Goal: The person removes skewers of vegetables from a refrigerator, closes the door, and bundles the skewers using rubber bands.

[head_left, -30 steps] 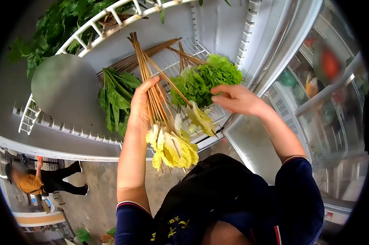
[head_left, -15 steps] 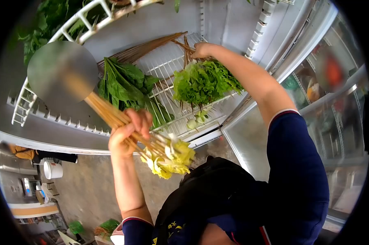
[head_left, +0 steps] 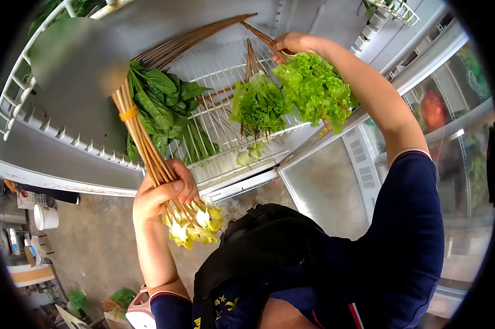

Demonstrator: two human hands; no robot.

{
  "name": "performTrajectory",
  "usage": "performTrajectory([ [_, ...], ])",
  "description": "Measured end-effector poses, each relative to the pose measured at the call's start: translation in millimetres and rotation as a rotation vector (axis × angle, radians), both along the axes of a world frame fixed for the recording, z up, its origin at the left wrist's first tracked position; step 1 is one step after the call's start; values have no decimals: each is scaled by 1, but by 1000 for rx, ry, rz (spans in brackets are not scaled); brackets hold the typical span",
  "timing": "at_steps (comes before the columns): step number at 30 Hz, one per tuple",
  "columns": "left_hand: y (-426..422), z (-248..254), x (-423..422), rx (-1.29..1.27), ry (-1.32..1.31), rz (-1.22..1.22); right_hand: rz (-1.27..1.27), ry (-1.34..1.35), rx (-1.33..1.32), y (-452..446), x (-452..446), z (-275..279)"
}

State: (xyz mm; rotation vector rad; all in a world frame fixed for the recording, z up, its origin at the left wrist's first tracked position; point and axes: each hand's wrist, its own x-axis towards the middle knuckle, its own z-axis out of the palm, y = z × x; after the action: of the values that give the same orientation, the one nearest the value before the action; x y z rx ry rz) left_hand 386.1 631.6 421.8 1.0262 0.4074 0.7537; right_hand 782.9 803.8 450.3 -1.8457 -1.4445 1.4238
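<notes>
Nearest to you, low in the middle of the frame, is your black bag. Just past it, left of the middle, your left hand is wrapped tight around the cabbage sticks, with your thumb laid over them. The yellow cabbage sticks out below your fist, and a yellow band goes around the sticks above it. A grey blur hides their top ends.

Farther up, right of the middle, your right hand is curled around the lettuce sticks. The lettuce hangs below your fingers. I can't tell if its leaves touch the white rack.

The step in hand looks like holding a bunch in each hand, with the right one at the rack. Any next move seems to call for a firm squeeze on the sticks and a soft touch near the leaves, which could snag on the wires.

Just left of your lettuce is the other bunch, with nobody holding it. Dark greens lie farther left. Brown sticks lean behind them. Far off, at the lower left, a white bucket stands on the floor.
</notes>
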Motion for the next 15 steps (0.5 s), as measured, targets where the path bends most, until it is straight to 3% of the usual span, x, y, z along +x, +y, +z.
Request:
performTrajectory([
  [1, 3, -1, 0, -18, -1, -6, -62, 95, -26, -2, -1, 2],
  [4, 4, -9, -1, -56, 18, 3, -78, 0, -21, 2, 1, -14],
  [5, 5, -10, -2, -47, 44, 18, 65, -127, 28, 13, 5, -24],
  [8, 7, -13, -7, -56, 56, 6, 57, -345, -42, 27, -15, -38],
  [12, 1, -14, -13, -118, 60, 8, 99, -631, 124, 54, -42, -67],
  [13, 1, -17, -16, -117, 72, 5, -12, -443, 135, 48, -50, -72],
  [15, -3, -21, -19, -137, 80, 11, 359, -730, -1, 65, -50, -76],
])
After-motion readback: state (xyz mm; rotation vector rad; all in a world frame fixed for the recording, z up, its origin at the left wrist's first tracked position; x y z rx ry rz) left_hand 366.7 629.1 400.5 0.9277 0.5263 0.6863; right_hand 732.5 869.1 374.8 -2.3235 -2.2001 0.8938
